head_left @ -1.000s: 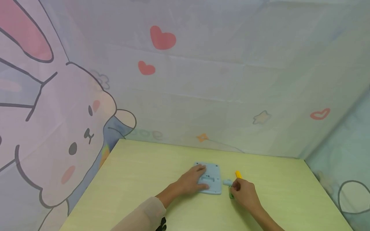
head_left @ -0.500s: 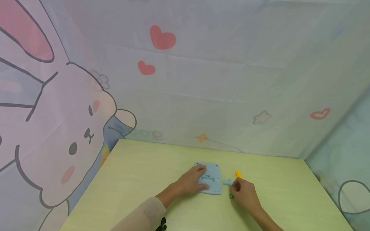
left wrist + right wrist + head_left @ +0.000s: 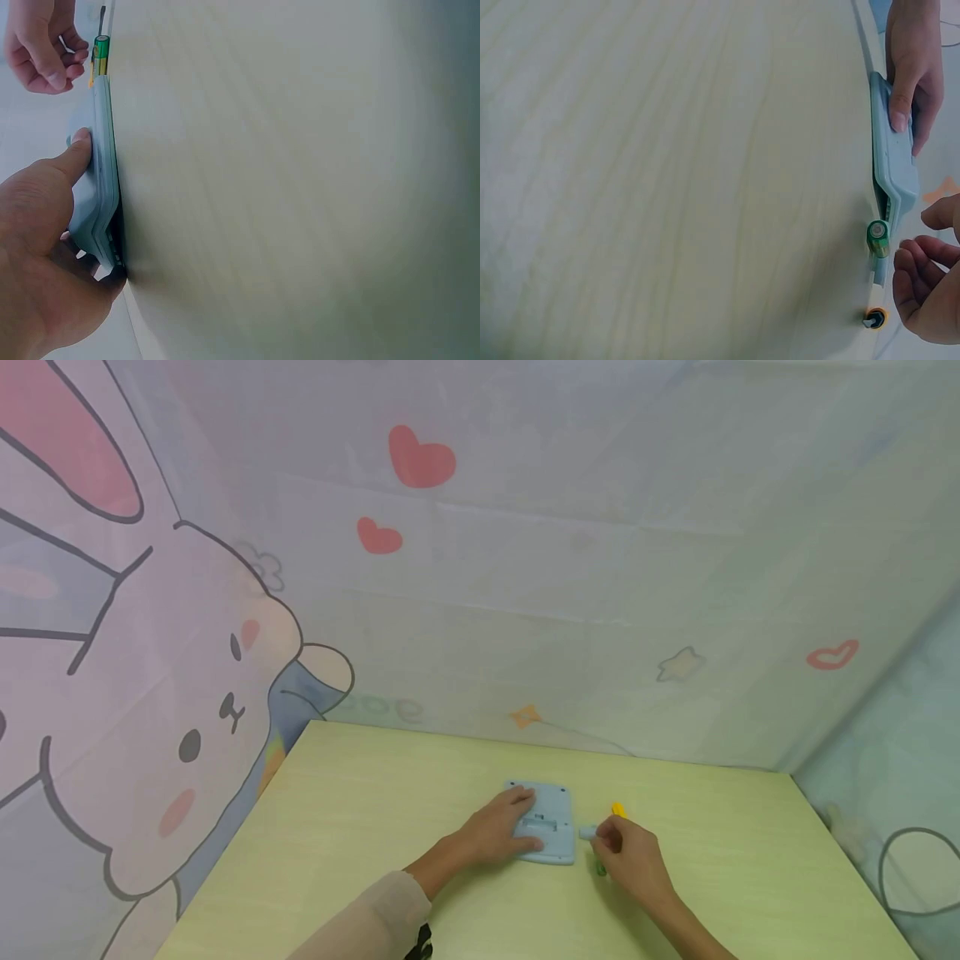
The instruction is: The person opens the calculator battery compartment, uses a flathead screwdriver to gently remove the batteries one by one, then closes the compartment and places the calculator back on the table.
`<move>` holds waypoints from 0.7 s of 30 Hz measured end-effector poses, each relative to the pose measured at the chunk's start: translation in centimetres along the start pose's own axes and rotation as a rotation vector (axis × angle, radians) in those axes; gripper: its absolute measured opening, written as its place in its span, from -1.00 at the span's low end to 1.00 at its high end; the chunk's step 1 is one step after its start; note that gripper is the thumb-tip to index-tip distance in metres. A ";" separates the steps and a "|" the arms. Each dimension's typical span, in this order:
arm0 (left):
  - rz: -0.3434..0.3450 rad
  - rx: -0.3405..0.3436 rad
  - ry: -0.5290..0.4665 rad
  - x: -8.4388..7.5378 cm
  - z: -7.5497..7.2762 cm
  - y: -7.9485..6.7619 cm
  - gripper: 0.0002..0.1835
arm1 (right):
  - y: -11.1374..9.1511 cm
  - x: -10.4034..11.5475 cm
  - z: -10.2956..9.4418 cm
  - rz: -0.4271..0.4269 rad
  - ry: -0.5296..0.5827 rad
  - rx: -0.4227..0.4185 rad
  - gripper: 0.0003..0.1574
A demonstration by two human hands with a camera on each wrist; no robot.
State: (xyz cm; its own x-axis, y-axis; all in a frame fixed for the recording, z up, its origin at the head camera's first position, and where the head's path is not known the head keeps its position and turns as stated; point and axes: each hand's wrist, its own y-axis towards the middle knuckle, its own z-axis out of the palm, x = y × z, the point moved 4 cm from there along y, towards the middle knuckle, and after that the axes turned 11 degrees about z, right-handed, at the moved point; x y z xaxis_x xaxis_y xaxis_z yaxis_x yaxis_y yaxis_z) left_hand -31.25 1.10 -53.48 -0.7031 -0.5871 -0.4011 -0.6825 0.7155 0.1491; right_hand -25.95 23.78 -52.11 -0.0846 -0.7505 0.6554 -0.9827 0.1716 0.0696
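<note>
A light blue calculator (image 3: 557,843) lies face down on the table, its battery slot uncovered. My left hand (image 3: 495,828) rests across its left part, thumb and fingers spread over the back. In the left wrist view the thumb (image 3: 81,146) lies on the casing. My right hand (image 3: 633,856) hovers just right of the calculator, beside a small light blue battery cover (image 3: 587,832). Its fingers curl loosely, and in the right wrist view thumb and forefinger stand apart with nothing visible between them. A green battery (image 3: 877,238) lies close by, partly covered in the head view.
Behind the right hand lies a yellow-handled screwdriver (image 3: 618,810), mostly hidden by it. The pale yellow-green table (image 3: 390,777) meets a cloth backdrop (image 3: 525,585) printed with hearts and a rabbit.
My right hand has shifted slightly left, its fingertips now partly over the small battery cover. The left hand and calculator have stayed in place.
</note>
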 end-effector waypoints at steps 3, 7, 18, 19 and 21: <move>0.002 -0.002 0.003 0.0 0.0 0.0 -0.13 | -0.1 0.2 0.0 -0.028 0.026 0.000 -0.93; -0.003 0.001 -0.003 0.0 0.0 0.0 -0.13 | -0.2 0.5 0.0 -0.049 0.047 -0.007 -0.93; 0.003 -0.001 0.002 0.2 0.2 0.1 -0.13 | -0.4 0.9 0.1 -0.047 0.074 -0.002 -0.91; 0.004 -0.002 0.002 0.2 0.2 0.1 -0.13 | -0.3 0.9 0.1 -0.048 0.075 -0.002 -0.91; 0.007 -0.004 -0.001 0.2 0.2 0.1 -0.13 | -0.3 0.8 0.2 -0.047 0.081 0.000 -0.91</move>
State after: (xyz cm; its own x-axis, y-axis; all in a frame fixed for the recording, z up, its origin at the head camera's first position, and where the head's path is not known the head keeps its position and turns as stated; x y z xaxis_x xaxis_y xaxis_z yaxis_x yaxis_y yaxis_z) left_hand -31.39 1.10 -53.69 -0.7076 -0.5820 -0.4006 -0.6785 0.7180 0.1553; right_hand -25.75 22.98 -51.77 -0.0247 -0.7039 0.7099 -0.9853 0.1373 0.1018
